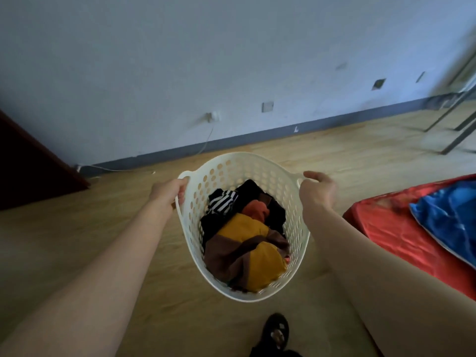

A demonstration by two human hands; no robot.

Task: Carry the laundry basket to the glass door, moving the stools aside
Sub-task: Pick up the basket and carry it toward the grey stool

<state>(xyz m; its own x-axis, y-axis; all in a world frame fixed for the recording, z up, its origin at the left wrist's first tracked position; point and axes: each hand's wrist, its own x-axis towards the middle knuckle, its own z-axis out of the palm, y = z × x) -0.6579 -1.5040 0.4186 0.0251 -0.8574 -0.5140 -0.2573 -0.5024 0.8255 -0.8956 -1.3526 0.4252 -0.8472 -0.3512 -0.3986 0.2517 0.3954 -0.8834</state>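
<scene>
I hold a white perforated plastic laundry basket (257,167) in front of me, above the wooden floor. My left hand (168,193) grips its left handle and my right hand (318,189) grips its right handle. Inside lie crumpled clothes (247,238): yellow, brown, orange, black and a black-and-white striped piece. At the far right edge stands what looks like a glass door frame (461,70), blurred. No stool seat is in view; only grey metal legs (456,127) show at the right.
A bed with a red cover (391,228) and a blue pillow (445,215) sits at the right. A dark wooden door (28,171) is at the left. A white cable (206,143) hangs from a wall socket. My sandalled foot (275,331) is below.
</scene>
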